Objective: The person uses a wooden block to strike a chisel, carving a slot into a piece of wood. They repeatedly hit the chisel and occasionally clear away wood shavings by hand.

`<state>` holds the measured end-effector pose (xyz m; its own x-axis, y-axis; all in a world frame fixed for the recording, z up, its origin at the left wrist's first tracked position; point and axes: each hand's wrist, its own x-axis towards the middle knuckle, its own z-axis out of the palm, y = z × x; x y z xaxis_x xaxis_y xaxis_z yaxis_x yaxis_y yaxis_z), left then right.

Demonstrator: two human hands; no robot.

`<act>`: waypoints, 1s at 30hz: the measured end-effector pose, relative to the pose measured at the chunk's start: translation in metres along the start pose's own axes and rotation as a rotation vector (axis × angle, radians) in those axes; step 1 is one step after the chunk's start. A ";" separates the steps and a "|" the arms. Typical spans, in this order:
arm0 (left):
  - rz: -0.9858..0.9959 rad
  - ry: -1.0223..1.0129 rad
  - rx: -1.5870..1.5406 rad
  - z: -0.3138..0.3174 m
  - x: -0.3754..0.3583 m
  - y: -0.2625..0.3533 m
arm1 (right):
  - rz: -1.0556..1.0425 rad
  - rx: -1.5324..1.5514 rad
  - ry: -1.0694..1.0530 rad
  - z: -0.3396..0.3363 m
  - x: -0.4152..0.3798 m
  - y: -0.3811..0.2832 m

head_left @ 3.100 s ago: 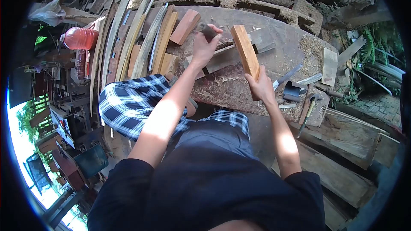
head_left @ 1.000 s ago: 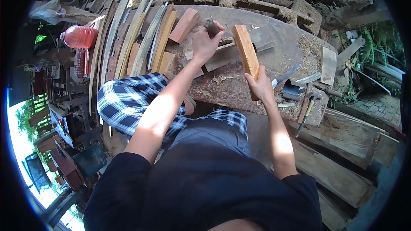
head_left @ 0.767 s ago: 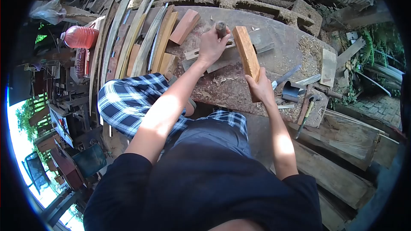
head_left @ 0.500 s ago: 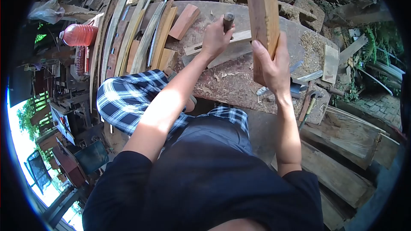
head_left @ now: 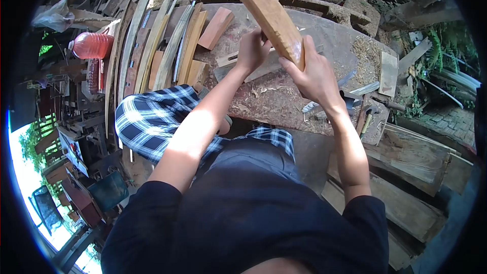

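Wooden block gripped overhead, no markings

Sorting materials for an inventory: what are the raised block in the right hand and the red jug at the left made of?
Block: bare, unfinished wood, going by its orange-tan grain and rough sawn end. Jug: probably translucent plastic, glossy and tinted red; its contents can't be told.

no readable text anywhere

smooth wooden block; rough, shaving-strewn wooden workbench
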<state>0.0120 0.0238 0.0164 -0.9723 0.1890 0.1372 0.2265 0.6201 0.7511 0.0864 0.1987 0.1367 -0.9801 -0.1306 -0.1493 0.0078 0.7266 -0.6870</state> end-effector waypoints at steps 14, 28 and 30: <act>-0.176 0.091 -0.447 -0.030 -0.007 -0.018 | 0.443 -0.007 -0.055 0.105 -0.042 0.115; -0.102 0.193 -0.204 0.001 -0.006 -0.013 | 0.408 -0.041 -0.050 0.107 -0.044 0.118; -0.107 0.203 -0.209 0.003 -0.004 -0.011 | 0.407 -0.046 -0.033 0.104 -0.043 0.118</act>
<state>0.0141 0.0190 0.0055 -0.9862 -0.0382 0.1610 0.1264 0.4538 0.8821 0.1504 0.2199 -0.0115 -0.8918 0.1530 -0.4259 0.3845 0.7524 -0.5348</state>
